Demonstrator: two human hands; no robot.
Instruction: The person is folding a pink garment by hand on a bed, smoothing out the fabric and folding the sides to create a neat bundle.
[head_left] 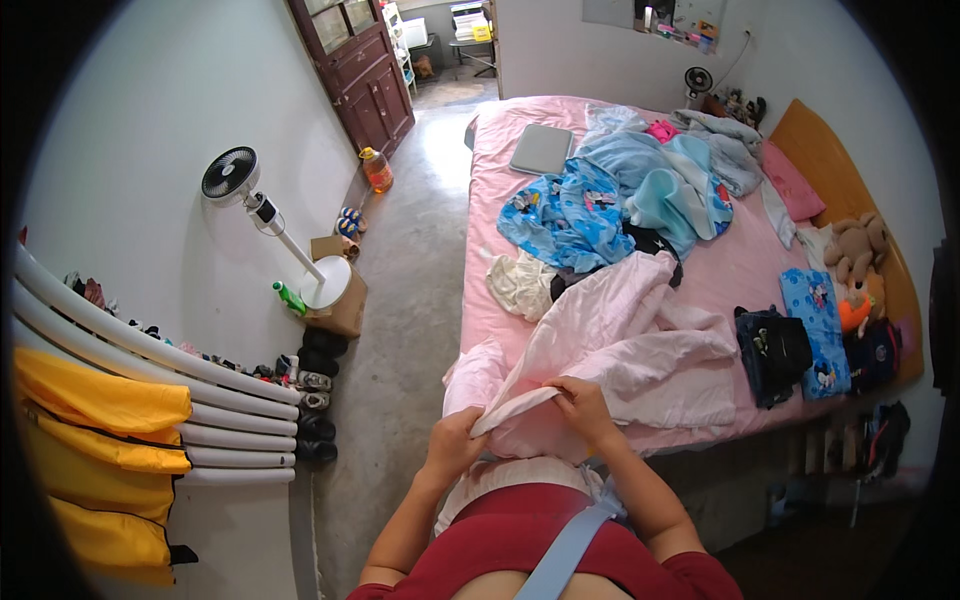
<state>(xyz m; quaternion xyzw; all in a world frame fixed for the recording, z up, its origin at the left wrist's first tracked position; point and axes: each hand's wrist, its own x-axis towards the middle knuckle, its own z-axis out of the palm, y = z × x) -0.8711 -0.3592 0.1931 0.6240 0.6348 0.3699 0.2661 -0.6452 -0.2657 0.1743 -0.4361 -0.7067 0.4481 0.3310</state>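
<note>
We judged a slip the likeliest trouble: only the near edge of the pale pink cloth (615,335) was in our grip, and the weight of the rest, spread over the bed (705,275), could have pulled that edge loose. The far end lay up against the black cloth (648,240) beside the blue patterned cloth (572,215), so a hard tug might have dragged that heap along. A wide swing to the right could have disturbed the dark folded clothes (772,350) near the cloth's right border.

The fingers of our left hand (455,447) pinched the cloth's left corner, and those of our right hand (584,411) pinched the edge farther along. Between them a narrow folded strip ran close in front of our body, while the creased bulk lay beyond the fingers. We could not tell how many layers each pinch took in.
</note>
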